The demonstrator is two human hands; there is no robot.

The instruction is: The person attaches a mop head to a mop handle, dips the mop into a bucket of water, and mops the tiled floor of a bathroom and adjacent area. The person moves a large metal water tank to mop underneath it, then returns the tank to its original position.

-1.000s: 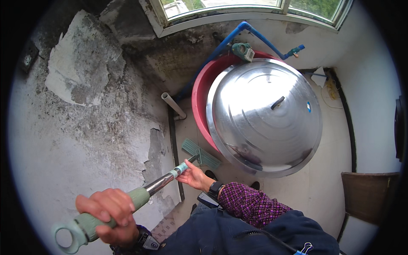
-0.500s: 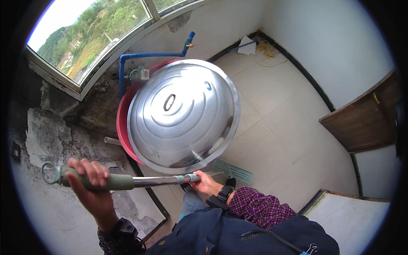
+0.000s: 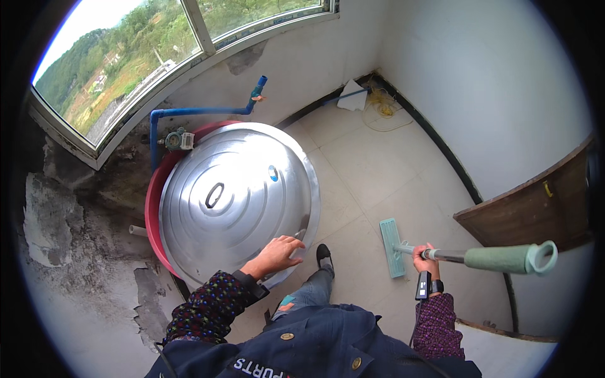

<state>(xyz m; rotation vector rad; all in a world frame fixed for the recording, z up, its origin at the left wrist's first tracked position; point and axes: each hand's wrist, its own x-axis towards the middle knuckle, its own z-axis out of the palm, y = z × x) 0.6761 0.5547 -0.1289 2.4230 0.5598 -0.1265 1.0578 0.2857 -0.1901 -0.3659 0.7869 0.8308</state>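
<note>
Right-hand fingers (image 3: pixel 418 253) curl around the mop pole (image 3: pixel 449 255).

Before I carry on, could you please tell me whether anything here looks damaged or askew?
Yes: the white plastered wall at left is darkly stained and flaking, exposing grey patches. The round, shiny metal lid sits off-centre on the round red tub, leaving the tub's left rim uncovered.

Lid (image 3: pixel 242 195): on tub (image 3: pixel 153 208).
Pipe (image 3: pixel 201 113): behind tub, below window (image 3: pixel 120 69).
Mop (image 3: pixel 447 255): right of tub, in right hand (image 3: pixel 426 259), head (image 3: pixel 391 247) toward tub, handle (image 3: pixel 501 259) extending right.
Left hand (image 3: pixel 276 256): over lid's near edge.
Cord (image 3: pixel 383 111): on floor (image 3: pixel 353 183), far corner.
</note>
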